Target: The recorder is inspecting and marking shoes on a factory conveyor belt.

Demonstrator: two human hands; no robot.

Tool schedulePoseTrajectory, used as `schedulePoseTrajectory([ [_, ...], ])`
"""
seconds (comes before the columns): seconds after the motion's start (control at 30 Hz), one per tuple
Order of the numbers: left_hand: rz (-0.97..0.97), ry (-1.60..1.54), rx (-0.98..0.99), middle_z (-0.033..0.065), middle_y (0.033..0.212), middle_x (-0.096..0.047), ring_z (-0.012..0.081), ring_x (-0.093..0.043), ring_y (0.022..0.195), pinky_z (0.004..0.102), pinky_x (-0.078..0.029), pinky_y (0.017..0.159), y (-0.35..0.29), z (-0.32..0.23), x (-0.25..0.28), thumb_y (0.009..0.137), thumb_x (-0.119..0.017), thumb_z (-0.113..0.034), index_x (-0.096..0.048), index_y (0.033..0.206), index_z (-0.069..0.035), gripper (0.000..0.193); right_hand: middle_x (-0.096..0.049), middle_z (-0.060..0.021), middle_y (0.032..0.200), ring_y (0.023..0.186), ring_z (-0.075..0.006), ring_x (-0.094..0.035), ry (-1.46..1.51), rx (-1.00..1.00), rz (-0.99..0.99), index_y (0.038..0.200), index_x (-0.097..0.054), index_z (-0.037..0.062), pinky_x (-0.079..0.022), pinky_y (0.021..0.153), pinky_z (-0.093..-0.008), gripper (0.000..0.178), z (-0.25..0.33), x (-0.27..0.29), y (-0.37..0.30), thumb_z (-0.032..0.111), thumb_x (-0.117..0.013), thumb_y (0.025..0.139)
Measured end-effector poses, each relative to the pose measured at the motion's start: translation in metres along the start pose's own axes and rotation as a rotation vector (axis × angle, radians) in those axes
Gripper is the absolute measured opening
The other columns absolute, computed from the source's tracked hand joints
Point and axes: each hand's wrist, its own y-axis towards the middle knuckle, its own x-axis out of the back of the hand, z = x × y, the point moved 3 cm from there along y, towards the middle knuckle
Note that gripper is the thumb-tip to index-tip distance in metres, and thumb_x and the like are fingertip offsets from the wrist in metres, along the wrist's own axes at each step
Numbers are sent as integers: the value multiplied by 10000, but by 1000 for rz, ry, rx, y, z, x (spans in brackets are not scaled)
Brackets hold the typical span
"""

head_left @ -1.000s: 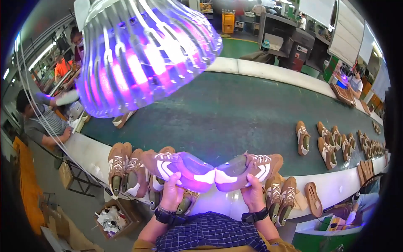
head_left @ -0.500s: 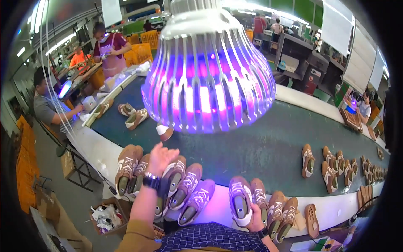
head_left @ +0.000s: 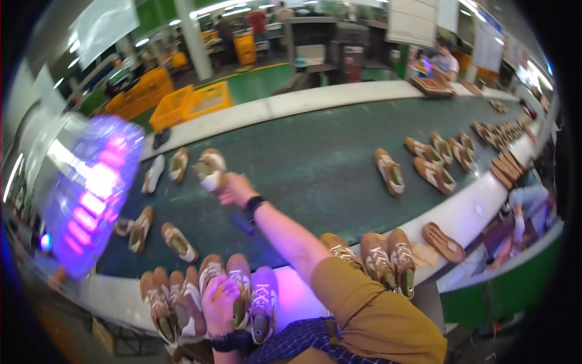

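right hand (head_left: 235, 190) seemingly grips a tan sneaker (head_left: 210, 165) above the conveyor belt (head_left: 309, 158), a handling step calling for steady control; left hand (head_left: 219, 304) loose, empty.

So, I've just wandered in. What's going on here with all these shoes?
A person's right hand reaches over a green belt to the heel of a brown sneaker; blur hides whether the grip is closed. Their left hand is by a row of similar sneakers on the white ledge. More sneakers sit on the belt, and a purple-lit lamp glows at the left.
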Motion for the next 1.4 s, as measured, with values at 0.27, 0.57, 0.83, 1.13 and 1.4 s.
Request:
schedulePoseTrajectory([
  [0.27, -66, 133, 129, 163, 890, -627, 248, -623, 779, 348, -533, 699, -10, 50, 12, 890, -550, -269, -554, 1069, 0, 323, -659, -112, 827, 615, -205, -663, -344, -217, 173, 962, -558, 26, -552, 504, -318, 203, -69, 64, -143, 211, -481, 933],
  [0.57, -46, 212, 285, 167, 887, -636, 255, -631, 756, 354, -532, 679, 15, 104, -18, 881, -572, -238, -559, 1047, 3, 292, -665, -254, 928, 904, -369, -653, -1121, -53, -926, 959, -646, -13, -505, 810, -429, 304, 31, 403, -231, 155, -607, 709],
  [0.83, -272, 202, 475, 1, 629, -492, 162, -478, 542, 275, -392, 495, 10, 118, 13, 954, -495, -205, -547, 818, -101, 179, -609, -293, 1082, 1048, -415, -589, -952, -154, -1281, 1073, -522, -48, -471, 893, -432, 446, 86, 512, -251, 187, -674, 726],
  [1.13, -218, 353, 382, 55, 816, -587, 146, -573, 685, 231, -463, 582, -1, 113, -14, 940, -535, -183, -564, 1011, -37, 165, -629, -244, 1081, 1040, -378, -608, -1033, -268, -1124, 1082, -515, -45, -493, 891, -395, 669, 74, 540, -230, 188, -806, 527],
  [1.4, -114, 618, 290, 161, 917, -666, 254, -654, 805, 356, -530, 744, 27, 126, -28, 891, -559, -146, -572, 1056, -5, 217, -668, -138, 983, 868, -250, -669, -189, -176, -708, 1081, -596, -51, -530, 793, -359, 465, 35, 479, -255, 157, -748, 693],
])
